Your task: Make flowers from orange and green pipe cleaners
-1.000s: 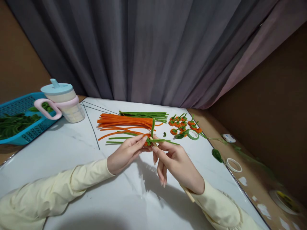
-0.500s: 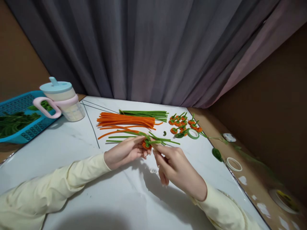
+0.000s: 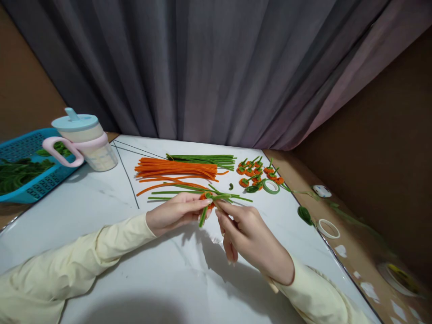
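Observation:
Over the white table, my left hand (image 3: 182, 208) grips a small orange pipe-cleaner fruit (image 3: 211, 206), its thumb on the green top. One green pipe-cleaner end (image 3: 203, 217) juts down from the fruit and another points right. My right hand (image 3: 248, 229) is closed in a pinch at the fruit's right side, on the green pipe cleaner (image 3: 221, 197); its fingertips partly cover the spot. Just behind the hands lie loose green pipe cleaners (image 3: 165, 193), a bundle of orange pipe cleaners (image 3: 175, 167) and a green bundle (image 3: 202, 159).
Several finished orange fruits (image 3: 249, 171) with green stems sit at back right, beside a roll of green tape (image 3: 272, 186). A white tape ring (image 3: 328, 228) lies at the right edge. On the left stand a lidded cup (image 3: 79, 135) and a blue basket (image 3: 33, 191).
The green end that pointed up and left from the fruit now points down. My left thumb has come over the fruit's top. My right hand has barely moved.

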A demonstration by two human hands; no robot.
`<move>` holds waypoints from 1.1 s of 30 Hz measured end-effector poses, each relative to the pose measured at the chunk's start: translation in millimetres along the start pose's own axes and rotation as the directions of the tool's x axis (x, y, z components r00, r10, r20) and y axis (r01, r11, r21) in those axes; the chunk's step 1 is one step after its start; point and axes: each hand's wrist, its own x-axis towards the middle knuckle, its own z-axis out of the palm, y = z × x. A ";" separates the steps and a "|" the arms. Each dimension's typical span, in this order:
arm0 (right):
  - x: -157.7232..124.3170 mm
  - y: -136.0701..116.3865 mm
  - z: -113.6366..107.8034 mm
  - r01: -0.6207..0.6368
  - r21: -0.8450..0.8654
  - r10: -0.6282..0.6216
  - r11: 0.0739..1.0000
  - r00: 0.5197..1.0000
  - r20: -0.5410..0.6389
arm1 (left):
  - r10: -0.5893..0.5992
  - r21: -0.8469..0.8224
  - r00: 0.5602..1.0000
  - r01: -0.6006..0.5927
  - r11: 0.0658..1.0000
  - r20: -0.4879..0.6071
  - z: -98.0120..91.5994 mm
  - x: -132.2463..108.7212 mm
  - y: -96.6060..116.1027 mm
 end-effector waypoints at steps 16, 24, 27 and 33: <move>-2.0 -0.9 1.5 -0.070 0.170 0.070 0.983 0.998 0.006 | 0.068 -0.177 0.997 -0.072 0.982 -0.030 3.9 3.5 -9.0; -2.1 -2.4 4.2 -0.100 0.195 0.103 0.976 0.995 -0.007 | 0.089 -0.098 0.995 -0.093 0.991 -0.041 1.6 2.4 -12.0; -2.8 -3.0 6.4 -0.110 0.222 0.117 0.969 0.993 -0.020 | 0.133 0.020 0.990 -0.132 0.991 -0.044 3.0 1.6 -10.7; -4.1 -6.4 5.9 -0.126 0.210 0.134 0.970 0.991 -0.024 | 0.273 0.217 0.960 -0.254 0.943 -0.065 4.3 0.9 -11.9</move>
